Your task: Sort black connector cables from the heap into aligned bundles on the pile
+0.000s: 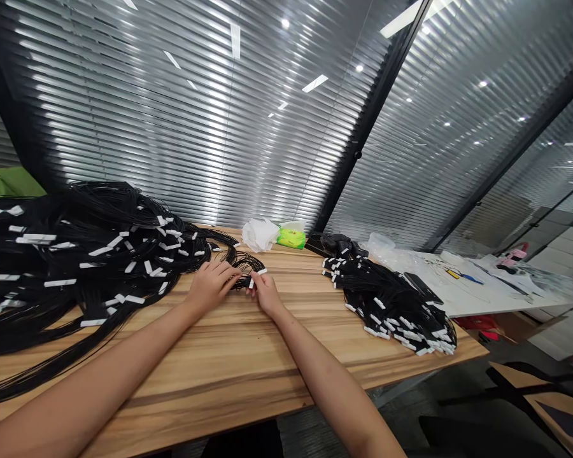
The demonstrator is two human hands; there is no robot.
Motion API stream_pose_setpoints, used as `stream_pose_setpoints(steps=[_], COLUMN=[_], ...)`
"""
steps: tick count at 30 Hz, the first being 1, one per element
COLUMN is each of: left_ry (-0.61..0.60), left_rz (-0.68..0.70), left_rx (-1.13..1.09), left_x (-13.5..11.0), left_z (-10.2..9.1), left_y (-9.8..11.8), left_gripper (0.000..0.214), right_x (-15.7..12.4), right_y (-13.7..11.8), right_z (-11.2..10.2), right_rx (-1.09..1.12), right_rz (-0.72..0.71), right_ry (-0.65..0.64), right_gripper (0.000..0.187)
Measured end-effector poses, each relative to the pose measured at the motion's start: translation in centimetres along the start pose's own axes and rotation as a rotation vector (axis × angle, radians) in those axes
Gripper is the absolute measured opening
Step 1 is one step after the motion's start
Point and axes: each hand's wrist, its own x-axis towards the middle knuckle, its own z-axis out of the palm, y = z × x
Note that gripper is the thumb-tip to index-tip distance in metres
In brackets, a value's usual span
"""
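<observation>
Near the middle of the wooden table (205, 375), my left hand (213, 284) is closed with its fingertips on a bundle of thin black cables (246, 259). My right hand (266, 294) pinches the same bundle at its end, where a white connector (258, 272) shows between thumb and fingers. The bundle runs back toward a large heap of black cables (90, 254) with many white connectors, left of my left hand. Part of the held bundle is hidden behind my fingers.
A second pile of black cables (386, 299) with white ends lies to the right. Crumpled white tissue (260, 235) and a green tissue pack (291, 236) stand at the back by the blinds. A white table (477, 302) with tools adjoins at right; green cloth (9, 182) is far left.
</observation>
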Motion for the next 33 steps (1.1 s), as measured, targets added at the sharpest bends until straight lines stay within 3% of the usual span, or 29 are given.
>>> stream_pose_setpoints(steps=[6, 14, 27, 33], left_ry=[-0.057, 0.008, 0.082, 0.097], left_rz=[-0.057, -0.095, 0.112, 0.091], left_rx=[0.045, 0.045, 0.047, 0.012], left_x=[-0.36, -0.76, -0.46, -0.71], left_z=[0.01, 0.13, -0.48, -0.41], left_y=[-0.06, -0.32, 0.17, -0.44], left_gripper=[0.022, 0.024, 0.019, 0.022], right_x=[0.00, -0.19, -0.35, -0.17], right_y=[0.45, 0.34, 0.39, 0.40], right_z=[-0.42, -0.39, -0.03, -0.09], right_rx=[-0.083, -0.158, -0.142, -0.089], right_rz=[-0.043, -0.068, -0.041, 0.002], right_ry=[-0.034, -0.078, -0.148, -0.125], right_gripper=[0.059, 0.058, 0.059, 0.057])
